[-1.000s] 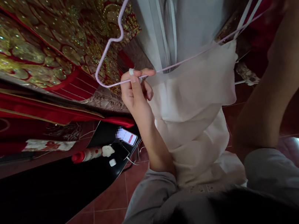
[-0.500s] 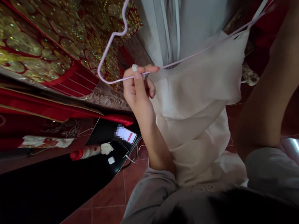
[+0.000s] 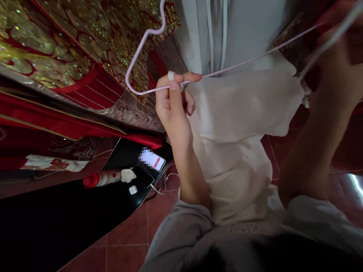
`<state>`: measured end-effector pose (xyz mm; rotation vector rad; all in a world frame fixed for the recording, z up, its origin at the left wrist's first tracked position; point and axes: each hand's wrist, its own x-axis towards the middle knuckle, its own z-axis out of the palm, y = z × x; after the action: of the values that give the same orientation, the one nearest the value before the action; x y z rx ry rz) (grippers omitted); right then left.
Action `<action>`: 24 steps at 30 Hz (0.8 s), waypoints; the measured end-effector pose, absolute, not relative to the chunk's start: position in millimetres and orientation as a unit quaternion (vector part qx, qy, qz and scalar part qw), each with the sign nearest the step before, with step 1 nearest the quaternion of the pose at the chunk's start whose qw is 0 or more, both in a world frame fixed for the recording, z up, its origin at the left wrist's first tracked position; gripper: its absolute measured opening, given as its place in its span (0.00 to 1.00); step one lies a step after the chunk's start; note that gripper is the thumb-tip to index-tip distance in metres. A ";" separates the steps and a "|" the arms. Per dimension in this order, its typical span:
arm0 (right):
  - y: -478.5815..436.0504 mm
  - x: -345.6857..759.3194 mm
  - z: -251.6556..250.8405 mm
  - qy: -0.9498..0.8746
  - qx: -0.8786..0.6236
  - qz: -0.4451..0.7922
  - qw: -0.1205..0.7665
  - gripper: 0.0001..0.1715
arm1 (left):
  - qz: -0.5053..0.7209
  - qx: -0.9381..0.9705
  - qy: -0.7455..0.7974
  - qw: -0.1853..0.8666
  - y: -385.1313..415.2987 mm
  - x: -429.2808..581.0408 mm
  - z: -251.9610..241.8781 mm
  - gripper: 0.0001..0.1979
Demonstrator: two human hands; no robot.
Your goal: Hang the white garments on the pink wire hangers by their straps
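Note:
A pale pink hanger (image 3: 141, 45) runs from the top middle down to my left hand (image 3: 176, 102), whose thumb and fingers pinch its lower bar. A small white loop lies round the bar at those fingers. Cream fabric (image 3: 248, 103) hangs below the bar and drapes down toward my lap. At the upper right my right hand (image 3: 355, 46), smeared by motion, holds a whitish strap (image 3: 333, 40) that stretches to the fabric's right corner. The bar's right end passes behind or beside this hand.
Red and gold sequined garments (image 3: 68, 39) hang at the upper left. Below them a black table (image 3: 61, 222) bears a lit phone (image 3: 153, 160), a red-capped bottle (image 3: 101, 179) and a small white case (image 3: 133, 190). Pale grey fabric (image 3: 251, 12) hangs behind the hanger.
My right hand has come down into view with the strap. The fabric's right corner has dropped away from the bar. My left hand and the hanger sit slightly further right and higher.

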<state>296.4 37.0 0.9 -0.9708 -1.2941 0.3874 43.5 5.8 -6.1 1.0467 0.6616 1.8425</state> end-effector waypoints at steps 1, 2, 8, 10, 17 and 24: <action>29.7 283.7 1.1 -0.615 -0.419 0.152 0.650 0.18 | 0.744 0.425 0.263 0.444 5.7 43.5 -6.3 0.11; 24.0 273.3 1.6 -0.646 -0.415 0.133 0.627 0.17 | 0.744 0.425 0.264 0.442 5.4 43.5 -6.7 0.10; 14.8 258.2 2.0 -0.676 -0.429 0.116 0.588 0.16 | 0.780 0.386 0.362 0.335 3.8 33.6 -15.6 0.04; 14.6 260.1 1.4 -0.674 -0.428 0.117 0.591 0.15 | 0.815 0.371 0.388 0.217 6.5 21.7 -20.2 0.11; 16.4 255.4 -1.8 -0.672 -0.419 0.126 0.598 0.12 | 0.809 0.424 0.368 0.174 15.7 -21.3 -4.2 0.10; 11.8 248.7 -5.2 -0.655 -0.452 0.145 0.588 0.15 | 0.601 0.587 0.430 0.331 24.0 -25.1 63.8 0.10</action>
<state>248.7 11.8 -5.2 -1.0521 -1.5260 0.3386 -25.1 24.0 63.8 1.5337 1.1245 1.5714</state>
